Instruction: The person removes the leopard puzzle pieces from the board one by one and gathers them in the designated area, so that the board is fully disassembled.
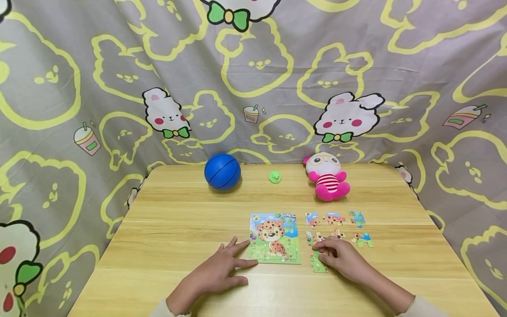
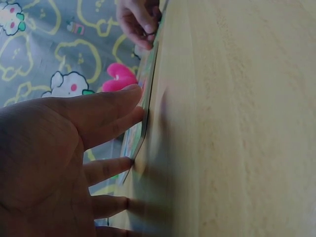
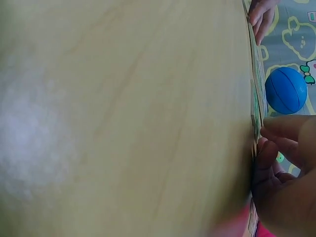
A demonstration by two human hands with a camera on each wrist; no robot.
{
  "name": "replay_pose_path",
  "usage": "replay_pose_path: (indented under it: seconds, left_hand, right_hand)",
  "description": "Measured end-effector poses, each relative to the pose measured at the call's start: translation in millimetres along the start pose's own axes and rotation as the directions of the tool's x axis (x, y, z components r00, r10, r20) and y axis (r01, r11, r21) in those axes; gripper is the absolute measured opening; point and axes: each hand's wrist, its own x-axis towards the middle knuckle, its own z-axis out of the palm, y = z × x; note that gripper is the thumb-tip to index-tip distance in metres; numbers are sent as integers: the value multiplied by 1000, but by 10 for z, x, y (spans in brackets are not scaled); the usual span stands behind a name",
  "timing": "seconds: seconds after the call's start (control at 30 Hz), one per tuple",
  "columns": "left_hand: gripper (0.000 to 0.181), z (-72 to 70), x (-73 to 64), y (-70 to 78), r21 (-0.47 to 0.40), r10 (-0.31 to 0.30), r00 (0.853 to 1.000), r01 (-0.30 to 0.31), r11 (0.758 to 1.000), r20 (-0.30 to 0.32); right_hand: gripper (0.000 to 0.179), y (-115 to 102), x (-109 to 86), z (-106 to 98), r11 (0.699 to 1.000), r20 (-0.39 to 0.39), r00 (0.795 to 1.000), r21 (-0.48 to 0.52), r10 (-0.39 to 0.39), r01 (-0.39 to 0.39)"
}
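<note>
The square jigsaw board (image 1: 275, 260) with a spotted cartoon leopard lies flat on the table. My left hand (image 1: 219, 266) is spread at its left side, index and middle fingertips right at its edge, the thumb apart on the wood. In the left wrist view the straight fingers of the left hand (image 2: 54, 133) reach the board's thin edge (image 2: 148, 98). My right hand (image 1: 343, 256) bends over the loose pieces, thumb and index fingertips pinching a green puzzle piece (image 1: 318, 265) at its upper part. The right wrist view shows the right hand (image 3: 286, 163) low beside the pieces' edges.
Several loose puzzle pieces (image 1: 358, 218) lie in rows right of the board, some partly hidden by the right hand. Along the back stand a blue ball (image 1: 222, 171), a small green duck (image 1: 275, 177) and a pink plush toy (image 1: 328, 180). A patterned curtain (image 1: 253, 79) hangs behind the table.
</note>
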Motion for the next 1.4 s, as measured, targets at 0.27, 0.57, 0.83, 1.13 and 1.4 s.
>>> replay_pose_path:
  seconds: [0.27,0.57,0.83,1.13,1.4]
  left_hand:
    - [49,11,-5,5,21,3,1000,-3,1000,-9]
    - [50,-5,9,4,84,-16,1000,15,996,10]
    - [49,-43,19,17,120,-12,1000,10,993,14]
    - [46,-72,47,22,130,-10,1000,7,992,17]
    - [45,-80,65,38,153,-6,1000,8,988,-12]
  right_hand:
    - [19,-17,-7,-20,1000,3,1000,18,4,-4]
    - [19,-62,-5,-44,999,2,1000,39,-9,9]
    - [21,-106,53,-16,998,-5,999,48,-40,40]
    - [26,-186,159,89,994,13,998,98,-54,52]
    - [29,-271,261,154,993,31,998,106,-59,55]
